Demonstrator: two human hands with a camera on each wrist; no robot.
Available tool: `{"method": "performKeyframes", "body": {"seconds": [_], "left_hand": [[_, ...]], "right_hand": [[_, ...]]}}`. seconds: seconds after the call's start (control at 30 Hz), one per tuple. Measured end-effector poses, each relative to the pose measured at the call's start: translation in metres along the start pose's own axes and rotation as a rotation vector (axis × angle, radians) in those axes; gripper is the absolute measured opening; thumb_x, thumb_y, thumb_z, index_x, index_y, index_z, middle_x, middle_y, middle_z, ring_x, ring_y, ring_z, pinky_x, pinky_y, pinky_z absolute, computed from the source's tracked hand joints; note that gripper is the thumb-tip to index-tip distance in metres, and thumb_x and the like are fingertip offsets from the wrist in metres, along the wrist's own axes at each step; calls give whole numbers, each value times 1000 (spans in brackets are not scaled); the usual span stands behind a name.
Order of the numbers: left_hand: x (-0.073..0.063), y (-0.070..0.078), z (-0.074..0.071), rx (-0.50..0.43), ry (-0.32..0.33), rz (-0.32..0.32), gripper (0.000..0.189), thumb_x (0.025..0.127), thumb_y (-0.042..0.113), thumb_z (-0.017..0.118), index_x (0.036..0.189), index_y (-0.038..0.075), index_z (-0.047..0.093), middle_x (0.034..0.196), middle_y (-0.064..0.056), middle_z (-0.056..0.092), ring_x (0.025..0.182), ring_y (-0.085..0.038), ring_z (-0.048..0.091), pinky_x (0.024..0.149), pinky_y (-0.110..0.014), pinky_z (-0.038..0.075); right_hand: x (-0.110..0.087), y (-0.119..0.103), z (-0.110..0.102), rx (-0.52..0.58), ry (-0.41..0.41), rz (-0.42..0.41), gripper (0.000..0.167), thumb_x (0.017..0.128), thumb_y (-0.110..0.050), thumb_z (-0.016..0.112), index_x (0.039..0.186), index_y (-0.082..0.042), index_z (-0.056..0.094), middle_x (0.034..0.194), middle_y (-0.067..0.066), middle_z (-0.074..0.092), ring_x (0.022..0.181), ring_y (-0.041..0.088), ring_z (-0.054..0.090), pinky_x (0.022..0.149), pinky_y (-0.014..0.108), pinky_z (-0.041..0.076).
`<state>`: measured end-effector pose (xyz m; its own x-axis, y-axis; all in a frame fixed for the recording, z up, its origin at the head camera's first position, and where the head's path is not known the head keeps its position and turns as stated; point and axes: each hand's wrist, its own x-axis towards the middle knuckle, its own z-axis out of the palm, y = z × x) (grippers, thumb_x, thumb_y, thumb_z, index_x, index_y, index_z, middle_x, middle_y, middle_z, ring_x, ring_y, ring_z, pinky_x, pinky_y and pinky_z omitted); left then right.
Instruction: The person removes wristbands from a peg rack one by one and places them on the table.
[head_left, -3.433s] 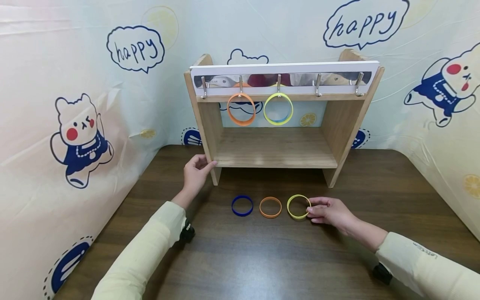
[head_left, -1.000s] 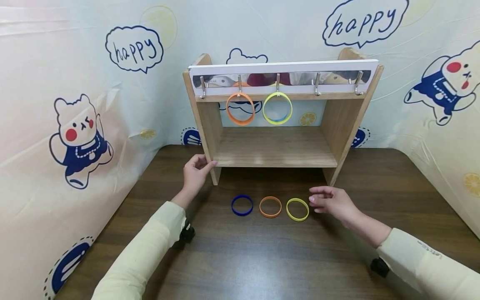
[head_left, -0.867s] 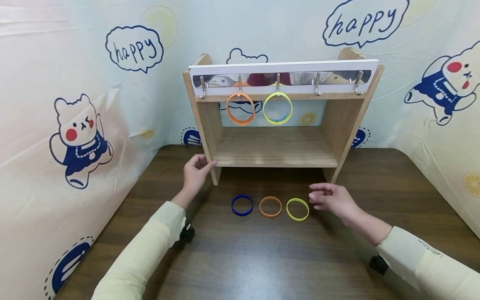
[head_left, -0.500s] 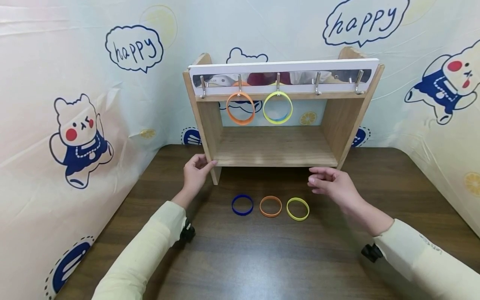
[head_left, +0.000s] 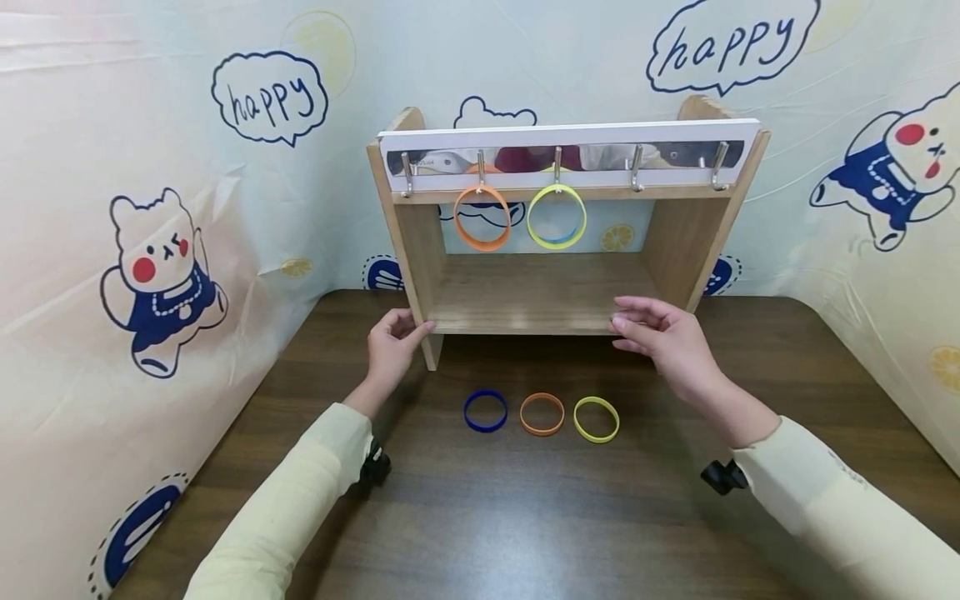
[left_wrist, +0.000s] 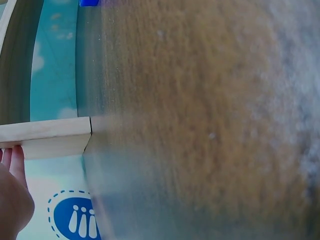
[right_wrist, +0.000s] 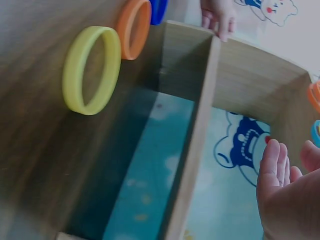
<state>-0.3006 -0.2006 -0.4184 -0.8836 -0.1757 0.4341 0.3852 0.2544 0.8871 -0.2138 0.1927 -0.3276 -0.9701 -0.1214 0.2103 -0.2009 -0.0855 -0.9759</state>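
Fingers of the left hand (head_left: pixel 388 354) gripped a wooden hook rack (head_left: pixel 423 258), right hand (head_left: pixel 677 343), fingers loosely extended, hovered by its shelf (head_left: pixel 551 293), blue wristband (head_left: pixel 486 429), orange wristband (head_left: pixel 542 433) and yellow wristband (head_left: pixel 596 439) lay on the worktop (head_left: pixel 525 517).

Three rings (head_left: pixel 542 432) in a row on the surface (head_left: pixel 480 517) before the rack (head_left: pixel 402 233); hanging rings (head_left: pixel 482 246) on two of its hooks (head_left: pixel 558 163); my left hand (head_left: pixel 389 352) at its left side, my right hand (head_left: pixel 670 343) before its right half.

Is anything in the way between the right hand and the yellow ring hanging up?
Nothing visible is: just open air between the right hand and the yellow ring on its hook, with the shelf behind.
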Motion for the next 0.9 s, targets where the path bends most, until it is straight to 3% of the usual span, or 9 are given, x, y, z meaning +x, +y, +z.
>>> {"method": "performKeyframes", "body": {"seconds": [0.5,0.8,0.9], "left_hand": [[0,-1,-1,24,-7,3,32,82,23,81,102,3,67,103,-11,69,96,-19,64,80,-29,54],[-1,1,0,8,-9,8,34,81,21,81,103,-1,66,103,-16,69,96,-23,64,75,-21,53],[-5,13,-1,5,-16,8,31,83,14,79,104,-5,65,104,-20,68,98,-29,63,73,-18,52]], "right_hand": [[17,-28,21,120,-1,-72,31,89,-7,70,120,-4,63,106,10,69,96,19,68,81,31,54],[23,-42,31,117,39,-100,36,88,-10,71,123,-4,62,114,16,65,99,19,67,81,30,55],[25,-46,33,127,43,-111,36,88,-10,72,123,-4,62,111,14,65,98,19,66,81,30,55]]}}
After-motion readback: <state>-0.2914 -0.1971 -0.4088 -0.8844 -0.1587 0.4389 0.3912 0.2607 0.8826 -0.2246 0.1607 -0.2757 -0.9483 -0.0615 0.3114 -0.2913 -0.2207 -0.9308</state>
